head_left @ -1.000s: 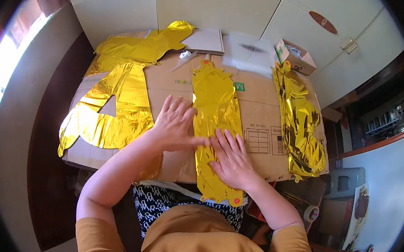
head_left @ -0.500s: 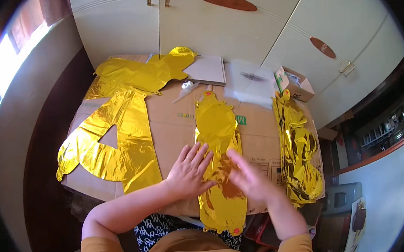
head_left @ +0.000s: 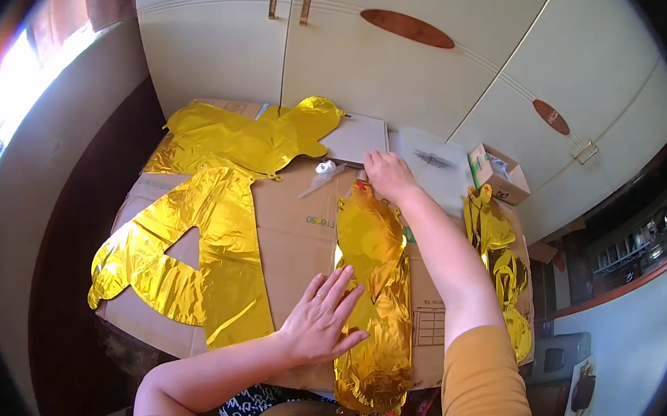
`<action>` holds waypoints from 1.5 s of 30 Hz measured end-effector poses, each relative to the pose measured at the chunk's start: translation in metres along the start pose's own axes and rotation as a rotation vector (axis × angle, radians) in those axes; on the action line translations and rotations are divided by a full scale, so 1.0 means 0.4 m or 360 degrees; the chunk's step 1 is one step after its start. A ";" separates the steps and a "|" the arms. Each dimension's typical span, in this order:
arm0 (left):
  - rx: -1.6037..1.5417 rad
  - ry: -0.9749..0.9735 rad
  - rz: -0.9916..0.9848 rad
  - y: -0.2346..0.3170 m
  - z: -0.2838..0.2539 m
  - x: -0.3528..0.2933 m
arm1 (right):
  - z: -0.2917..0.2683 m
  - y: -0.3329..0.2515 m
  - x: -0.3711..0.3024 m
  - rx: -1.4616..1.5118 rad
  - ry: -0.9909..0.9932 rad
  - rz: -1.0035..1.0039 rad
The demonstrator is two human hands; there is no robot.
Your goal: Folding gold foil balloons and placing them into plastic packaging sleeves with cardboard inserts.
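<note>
We record a brown cardboard-covered bench point(head_left: 293, 234) carrying, centrally, a long, folded, shiny gold foil strip point(head_left: 379, 355). The right hand point(head_left: 388, 176) has just shifted to its far end, grip indeterminable, leaving only the left hand point(head_left: 323, 317), fingers spread, at its left edge.

1. Glossy gold: the middle foil point(head_left: 370, 344) at six o'clock, I see, amber in its creases; likewise the holed foil point(head_left: 229, 269) at eight and the narrow foil point(head_left: 499, 258) at four.
2. Duller yellow-gold: the flat foil point(head_left: 228, 138) at eleven.
3. Plain brown: the cardboard point(head_left: 295, 218), green-printed.
4. Cream: the cupboard doors point(head_left: 387, 88) at one, with reddish-brown ovals point(head_left: 408, 29).
5. Black, white-patterned: the lap cloth point(head_left: 243, 407) at seven.
</note>
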State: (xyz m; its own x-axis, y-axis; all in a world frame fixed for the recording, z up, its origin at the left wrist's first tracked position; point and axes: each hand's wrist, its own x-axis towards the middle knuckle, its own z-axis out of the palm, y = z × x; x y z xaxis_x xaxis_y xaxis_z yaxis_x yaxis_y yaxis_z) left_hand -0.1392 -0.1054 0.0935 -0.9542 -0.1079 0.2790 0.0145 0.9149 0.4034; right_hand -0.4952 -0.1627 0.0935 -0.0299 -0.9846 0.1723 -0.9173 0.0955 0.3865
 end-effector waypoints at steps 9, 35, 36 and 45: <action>-0.0071 -0.0014 -0.0051 0.001 -0.001 -0.004 | -0.067 0.040 0.025 -0.0191 0.0338 -0.0283; -0.2178 0.0632 -0.0714 0.167 -0.123 0.027 | -0.487 -0.454 -0.657 0.3222 0.1237 0.1529; -0.1985 0.0548 -0.0744 0.147 -0.132 0.018 | -0.501 -0.419 -0.681 0.3367 0.1169 0.1745; -0.0332 0.0167 -0.0610 0.027 -0.044 -0.041 | -0.284 -0.350 -0.748 0.1956 0.0406 0.1394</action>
State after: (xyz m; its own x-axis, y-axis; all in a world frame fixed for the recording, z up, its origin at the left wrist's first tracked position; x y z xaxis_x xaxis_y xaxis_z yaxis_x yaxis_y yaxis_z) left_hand -0.1182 -0.1007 0.1088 -0.8671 -0.4726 0.1575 -0.2640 0.7042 0.6591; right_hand -0.3129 0.1354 0.0907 -0.7709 -0.6224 0.1358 -0.4034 0.3120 -0.8602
